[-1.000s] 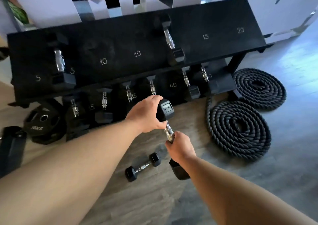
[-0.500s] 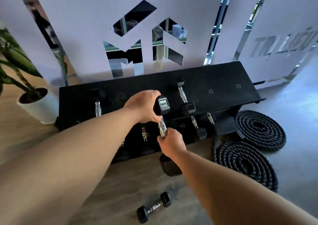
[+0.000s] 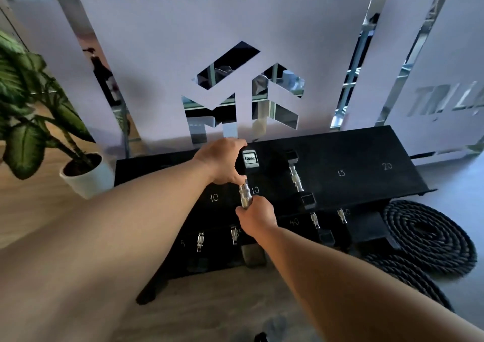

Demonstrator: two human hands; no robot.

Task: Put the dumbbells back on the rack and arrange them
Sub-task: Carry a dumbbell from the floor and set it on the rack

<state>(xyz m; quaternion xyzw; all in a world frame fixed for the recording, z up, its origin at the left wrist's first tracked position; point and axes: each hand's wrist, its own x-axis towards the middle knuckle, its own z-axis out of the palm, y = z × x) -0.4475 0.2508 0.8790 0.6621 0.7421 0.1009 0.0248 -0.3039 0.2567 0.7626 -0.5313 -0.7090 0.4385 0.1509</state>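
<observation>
Chrome shows between our two hands: the knurled handle of the black hex-headed dumbbell (image 3: 248, 174) that we hold over the top shelf of the black dumbbell rack (image 3: 353, 158). Our left hand (image 3: 222, 162) is wrapped over the far head, fingers curled around its upper and left sides, with the white label on that head facing us. Our right hand (image 3: 258, 217) is closed in a fist around the near end of the handle; the near head sits below our wrist, mostly hidden. The dumbbell lies along the slope of the shelf, over the chalked "10" mark, with a second "10" mark just to its left. We cannot tell whether it already rests on the shelf or is just above it.

Just to the right, a second black hex dumbbell with a chrome handle (image 3: 297, 179) lies on the same shelf, apart from ours and roughly parallel. Further right the shelf bears the marks "15" and "20". On the lower shelf several chrome handles of other dumbbells show in a row. A coiled black battle rope (image 3: 429, 239) lies on the floor to the right of the rack, and a green-leaved plant in a white pot (image 3: 86, 175) stands at its left end.
</observation>
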